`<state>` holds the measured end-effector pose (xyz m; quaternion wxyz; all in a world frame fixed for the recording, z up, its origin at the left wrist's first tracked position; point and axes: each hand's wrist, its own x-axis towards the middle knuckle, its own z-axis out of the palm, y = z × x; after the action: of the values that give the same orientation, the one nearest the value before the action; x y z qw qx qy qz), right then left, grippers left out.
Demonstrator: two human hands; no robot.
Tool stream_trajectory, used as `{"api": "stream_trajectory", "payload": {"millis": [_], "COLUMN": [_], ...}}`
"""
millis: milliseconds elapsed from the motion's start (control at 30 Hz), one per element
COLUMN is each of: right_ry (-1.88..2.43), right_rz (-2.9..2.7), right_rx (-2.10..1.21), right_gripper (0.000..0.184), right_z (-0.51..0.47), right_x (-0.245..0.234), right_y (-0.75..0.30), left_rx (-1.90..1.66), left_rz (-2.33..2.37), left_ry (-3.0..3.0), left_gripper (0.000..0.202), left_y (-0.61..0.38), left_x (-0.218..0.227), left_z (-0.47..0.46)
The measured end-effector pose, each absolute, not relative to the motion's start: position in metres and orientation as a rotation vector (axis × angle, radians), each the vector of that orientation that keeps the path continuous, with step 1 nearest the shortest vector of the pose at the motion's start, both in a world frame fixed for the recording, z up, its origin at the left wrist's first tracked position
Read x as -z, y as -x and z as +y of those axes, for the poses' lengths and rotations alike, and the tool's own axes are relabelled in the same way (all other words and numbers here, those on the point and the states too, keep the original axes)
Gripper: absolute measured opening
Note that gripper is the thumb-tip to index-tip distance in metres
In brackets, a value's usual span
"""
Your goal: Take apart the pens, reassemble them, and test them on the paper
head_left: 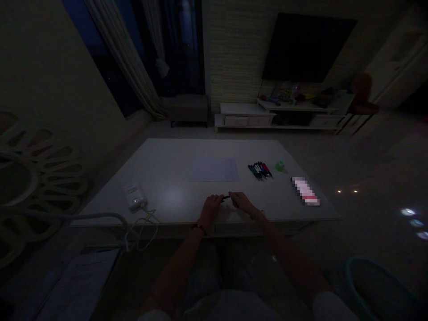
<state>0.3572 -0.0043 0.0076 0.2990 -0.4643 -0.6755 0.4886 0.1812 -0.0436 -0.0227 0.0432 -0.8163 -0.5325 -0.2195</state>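
Observation:
Both hands meet over the near edge of a white table (167, 156), at either end of a dark pen (226, 197). My left hand (212, 206) is closed on the pen's left end, and a dark bracelet circles that wrist. At the other end, my right hand (241, 203) pinches the pen between thumb and fingers. Beyond the hands lies a sheet of paper (214, 170) with faint lines of writing on its right side. Several pens (260, 170) lie bunched to the right of the paper. The room is dim, so fine detail is hard to make out.
Right of the pens sit a small green object (279, 166) and a phone (305, 191) with its screen lit. On the left, a white power strip (134, 196) trails cables (147, 218) over the table edge. A teal-rimmed bin (349, 272) stands on the floor at right.

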Motion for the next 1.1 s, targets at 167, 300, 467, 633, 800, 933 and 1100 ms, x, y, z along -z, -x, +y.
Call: {"api": "stream_trajectory", "payload": {"millis": [167,300,467,633,800,933,1100], "right_ry": [1.281,1.197,1.285,1.235,1.268,1.249,1.262], "right_rz": [-1.819,-1.947,-1.966,-1.975,-1.929,-1.919,-1.941], "right_rx": [-1.306,-1.124,-1.102,-1.071,-1.083,-1.096,-1.064], "right_gripper": [0.054,0.041,0.051,0.046,0.046,0.042,0.043], "right_z": [-0.0062,-0.0081,-0.0090,-0.0114,-0.0123,-0.0099,-0.0103], "right_x": [-0.0043,-0.0088,-0.0126,-0.0108,-0.0095,-0.0077,-0.0098], "right_y": [-0.3592,-0.3614,-0.3584,-0.3606,-0.3603,-0.3604,-0.3615], "left_rx": [0.653,0.676,0.657,0.661,0.660,0.671,0.677], "left_rz": [-1.632,-1.625,-1.606,-1.597,-1.638,-1.607,-1.611], "left_ry": [2.489,2.488,2.503,2.523,2.509,2.532,2.526], "left_gripper": [0.019,0.016,0.018,0.016,0.013,0.015,0.014], "left_y": [-0.1827,-0.1827,-0.1818,-0.1827,-0.1835,-0.1832,-0.1833], "left_x": [0.0215,0.0235,0.0253,0.0231,0.0220,0.0213,0.0191], "left_z": [-0.0444,-0.0440,-0.0436,-0.0442,-0.0445,-0.0445,-0.0448]}}
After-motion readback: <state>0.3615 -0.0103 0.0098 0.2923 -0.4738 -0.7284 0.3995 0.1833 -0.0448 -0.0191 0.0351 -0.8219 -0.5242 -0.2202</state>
